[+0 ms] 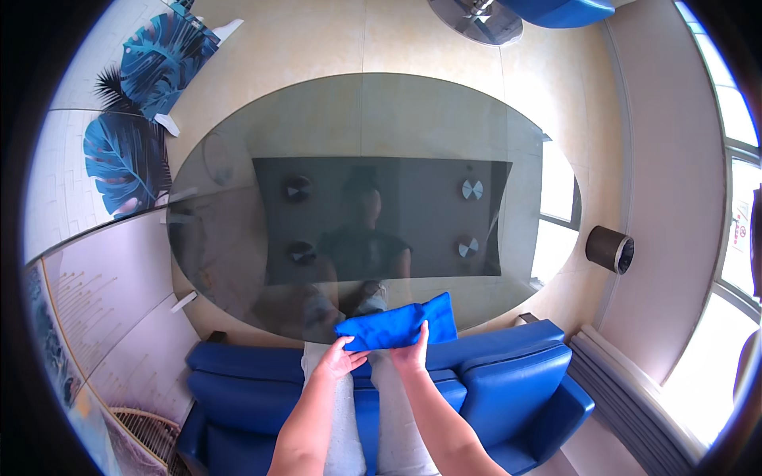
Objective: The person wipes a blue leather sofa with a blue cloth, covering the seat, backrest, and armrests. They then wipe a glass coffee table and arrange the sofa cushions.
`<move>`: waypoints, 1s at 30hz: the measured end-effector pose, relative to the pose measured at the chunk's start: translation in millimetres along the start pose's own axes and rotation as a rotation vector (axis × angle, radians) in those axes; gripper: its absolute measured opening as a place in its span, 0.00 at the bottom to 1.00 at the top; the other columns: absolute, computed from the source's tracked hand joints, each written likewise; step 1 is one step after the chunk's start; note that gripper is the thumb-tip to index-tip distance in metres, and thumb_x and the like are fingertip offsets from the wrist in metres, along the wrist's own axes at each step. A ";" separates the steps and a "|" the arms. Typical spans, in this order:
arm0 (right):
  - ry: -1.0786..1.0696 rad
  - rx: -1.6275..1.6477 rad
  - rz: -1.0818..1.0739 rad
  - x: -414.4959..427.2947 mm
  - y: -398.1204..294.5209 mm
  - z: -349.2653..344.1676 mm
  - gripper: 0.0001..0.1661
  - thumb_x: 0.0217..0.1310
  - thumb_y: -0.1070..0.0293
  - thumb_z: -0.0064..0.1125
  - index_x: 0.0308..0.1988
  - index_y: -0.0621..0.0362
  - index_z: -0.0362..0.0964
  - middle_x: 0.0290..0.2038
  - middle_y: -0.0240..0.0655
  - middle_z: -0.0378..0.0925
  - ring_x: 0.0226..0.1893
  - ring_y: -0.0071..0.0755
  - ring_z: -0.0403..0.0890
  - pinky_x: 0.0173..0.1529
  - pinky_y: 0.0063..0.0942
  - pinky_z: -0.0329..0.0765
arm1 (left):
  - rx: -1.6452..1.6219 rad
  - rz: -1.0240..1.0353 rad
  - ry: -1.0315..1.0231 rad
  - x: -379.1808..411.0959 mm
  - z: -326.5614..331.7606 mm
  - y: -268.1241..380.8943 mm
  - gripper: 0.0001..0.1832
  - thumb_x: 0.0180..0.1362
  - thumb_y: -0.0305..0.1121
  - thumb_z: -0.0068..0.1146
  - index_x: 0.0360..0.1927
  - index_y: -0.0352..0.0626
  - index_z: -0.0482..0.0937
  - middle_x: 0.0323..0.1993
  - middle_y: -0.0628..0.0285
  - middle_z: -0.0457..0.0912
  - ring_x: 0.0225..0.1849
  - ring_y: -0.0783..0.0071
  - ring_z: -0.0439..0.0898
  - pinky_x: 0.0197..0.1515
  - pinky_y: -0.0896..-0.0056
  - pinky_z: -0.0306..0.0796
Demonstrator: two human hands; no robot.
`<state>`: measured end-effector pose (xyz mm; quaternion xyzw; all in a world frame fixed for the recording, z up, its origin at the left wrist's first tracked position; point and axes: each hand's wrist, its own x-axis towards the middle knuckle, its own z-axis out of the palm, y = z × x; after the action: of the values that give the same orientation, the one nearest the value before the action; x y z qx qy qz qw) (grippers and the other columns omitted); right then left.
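Both my hands hold a folded blue cloth [393,326] above my lap, by the near edge of an oval glass table [381,113]. The cloth is a long, narrow bundle, with a wider flap at its right end. My left hand [342,359] grips its lower left corner, thumb on top and fingers beneath. My right hand [412,351] holds it right of the middle, the thumb pressed on the upper face and the fingers hidden behind the cloth.
I sit on a blue leather sofa [512,387]. Right of the table a dark waste bin [607,249] is on the floor. A blue chair [559,12] with a round metal base is at the top. Leaf-patterned panels [125,160] line the left; a grey curtain [631,398] hangs at the right.
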<state>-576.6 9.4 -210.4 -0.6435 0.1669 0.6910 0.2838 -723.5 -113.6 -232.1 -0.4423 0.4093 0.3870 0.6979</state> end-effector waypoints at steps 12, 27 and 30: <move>-0.200 -0.102 0.176 -15.1 7.7 3.0 0.48 0.59 0.34 0.50 0.70 0.46 0.49 0.70 0.39 0.53 0.69 0.49 0.55 0.71 0.49 0.47 | 0.032 0.091 0.215 -14.5 -12.0 11.8 0.35 0.52 0.52 0.68 0.54 0.38 0.68 0.49 0.47 0.78 0.48 0.51 0.82 0.47 0.54 0.78; -0.187 -0.097 0.206 -15.9 10.0 10.0 0.49 0.60 0.35 0.49 0.71 0.48 0.46 0.72 0.38 0.50 0.71 0.48 0.50 0.73 0.50 0.41 | 0.084 0.113 0.217 -24.5 -9.5 28.9 0.32 0.51 0.50 0.70 0.50 0.37 0.71 0.42 0.49 0.81 0.42 0.56 0.84 0.43 0.59 0.80; -0.186 -0.112 0.187 -16.7 13.9 11.9 0.49 0.60 0.34 0.47 0.71 0.48 0.46 0.72 0.38 0.50 0.71 0.48 0.50 0.73 0.49 0.41 | 0.076 0.130 0.208 -26.9 -9.2 29.9 0.32 0.51 0.50 0.69 0.50 0.36 0.71 0.41 0.50 0.82 0.41 0.56 0.84 0.42 0.59 0.80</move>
<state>-594.3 2.7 -194.5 -0.5731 0.1604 0.7793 0.1962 -762.4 -117.7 -219.1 -0.4261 0.5216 0.3677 0.6412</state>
